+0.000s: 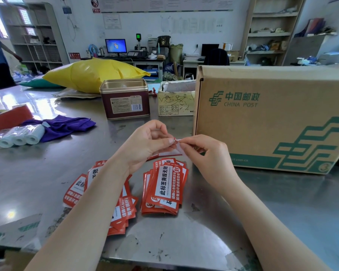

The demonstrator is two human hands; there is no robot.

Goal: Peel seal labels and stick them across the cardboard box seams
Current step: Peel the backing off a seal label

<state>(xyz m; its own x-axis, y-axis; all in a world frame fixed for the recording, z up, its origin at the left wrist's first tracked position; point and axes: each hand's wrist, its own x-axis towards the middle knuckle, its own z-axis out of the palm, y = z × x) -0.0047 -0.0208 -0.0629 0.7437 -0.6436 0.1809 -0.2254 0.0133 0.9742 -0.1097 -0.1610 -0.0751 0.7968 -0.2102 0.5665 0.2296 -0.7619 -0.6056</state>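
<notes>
Seal labels lie in two loose red piles on the steel worktop (47, 173): the left pile (80, 190) is partly under the left forearm, and the right pile (164, 188) sits between the two arms. Above these piles, the left hand (145, 145) pinches one label (177, 146) at its edge, with the fingers (169, 140) curled on it. Just to the right, the right hand (207, 151) pinches the same label from the other side, so both hands meet at one point, and I judge the backing is being separated there. The label's long axis is hard to tell, because the hands hide most of it. The cardboard box (262, 118) stands just beside the right hand, to its right, so the right hand is nearer for sticking. The box top seam is not visible from here.
</notes>
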